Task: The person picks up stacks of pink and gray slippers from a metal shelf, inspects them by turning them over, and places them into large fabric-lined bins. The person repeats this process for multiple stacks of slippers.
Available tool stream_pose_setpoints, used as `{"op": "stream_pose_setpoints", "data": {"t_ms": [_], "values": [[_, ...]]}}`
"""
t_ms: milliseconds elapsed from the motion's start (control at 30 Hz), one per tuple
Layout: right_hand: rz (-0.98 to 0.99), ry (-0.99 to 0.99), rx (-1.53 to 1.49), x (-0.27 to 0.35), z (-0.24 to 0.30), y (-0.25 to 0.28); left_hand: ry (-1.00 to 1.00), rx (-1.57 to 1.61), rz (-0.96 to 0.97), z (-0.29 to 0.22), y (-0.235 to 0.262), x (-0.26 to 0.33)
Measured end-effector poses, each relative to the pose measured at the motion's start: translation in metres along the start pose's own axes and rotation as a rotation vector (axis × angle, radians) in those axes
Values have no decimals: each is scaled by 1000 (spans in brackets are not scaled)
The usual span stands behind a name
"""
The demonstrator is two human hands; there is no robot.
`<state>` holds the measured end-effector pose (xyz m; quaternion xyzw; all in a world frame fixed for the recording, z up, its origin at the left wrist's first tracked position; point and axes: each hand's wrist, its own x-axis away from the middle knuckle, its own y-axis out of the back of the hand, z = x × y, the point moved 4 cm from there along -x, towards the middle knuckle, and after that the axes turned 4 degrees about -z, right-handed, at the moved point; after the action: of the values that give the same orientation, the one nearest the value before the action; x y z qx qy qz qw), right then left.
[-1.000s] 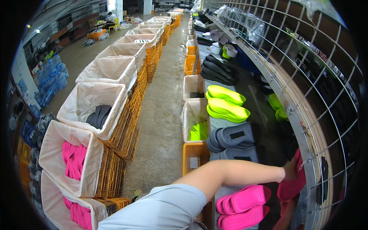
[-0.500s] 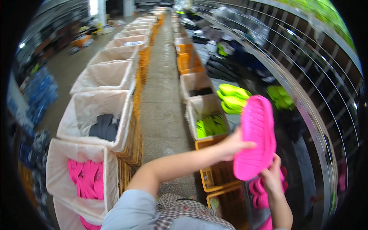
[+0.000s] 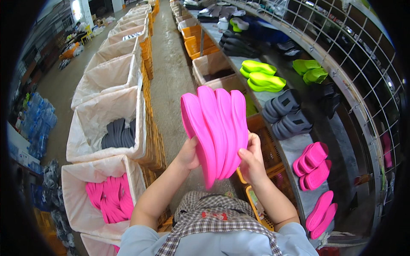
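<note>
- The left hand (image 3: 189, 153) is clamped on one side of four long, bright pink foamy-looking shoe soles (image 3: 218, 132); the right hand (image 3: 253, 160) squeezes the other side, thumb in front.
- Both arms come up from 6 o'clock, elbows bent out.
- The step looks like keeping the bunch neat; the next move seems to need an even squeeze.
- At 8 o'clock is a white cloth-lined basket (image 3: 76, 183).
- At 4 o'clock, bright pink rubbery slippers (image 3: 316, 177) sit on the long grey worktop (image 3: 292, 149).
</note>
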<state>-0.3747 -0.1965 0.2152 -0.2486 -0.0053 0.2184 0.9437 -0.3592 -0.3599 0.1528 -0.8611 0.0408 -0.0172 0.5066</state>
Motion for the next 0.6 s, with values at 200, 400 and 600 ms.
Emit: {"op": "stream_pose_setpoints", "data": {"t_ms": [200,400,600], "values": [[-177,-359,-13,4,-14,-11,147,231,-157,17,26,27],[-232,-561,-22,5,-30,-3,208,327,-266,35,33,36],[-288,-574,-22,8,-34,6,220,352,-266,42,35,35]]}}
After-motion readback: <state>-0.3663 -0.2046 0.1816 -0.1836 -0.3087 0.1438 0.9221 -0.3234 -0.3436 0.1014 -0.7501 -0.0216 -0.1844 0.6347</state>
